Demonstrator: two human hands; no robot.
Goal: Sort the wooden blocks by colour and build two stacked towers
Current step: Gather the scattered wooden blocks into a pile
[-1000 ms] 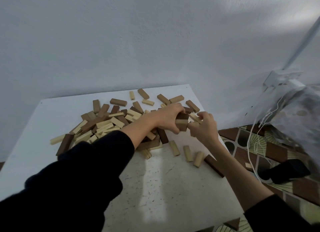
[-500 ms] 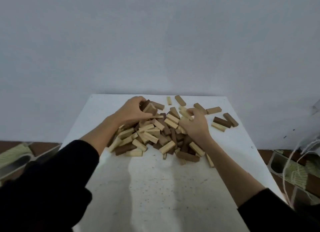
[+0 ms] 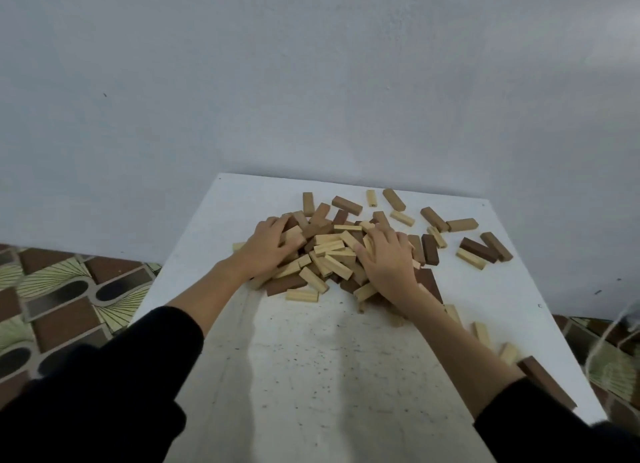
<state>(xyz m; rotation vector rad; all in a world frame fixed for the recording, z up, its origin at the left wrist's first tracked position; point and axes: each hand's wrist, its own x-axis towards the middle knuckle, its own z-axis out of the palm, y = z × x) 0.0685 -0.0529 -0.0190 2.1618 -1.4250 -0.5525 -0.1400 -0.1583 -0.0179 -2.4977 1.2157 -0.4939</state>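
A mixed pile of blocks (image 3: 332, 251) is heaped at the far middle of the table (image 3: 311, 376). It is pressed by the left hand (image 3: 268, 246) and right hand (image 3: 388, 261), fingers spread flat.

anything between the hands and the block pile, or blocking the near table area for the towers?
Nothing visible. The left hand and right hand already rest on the mixed block pile. The near part of the table shows no blocks between the forearms.
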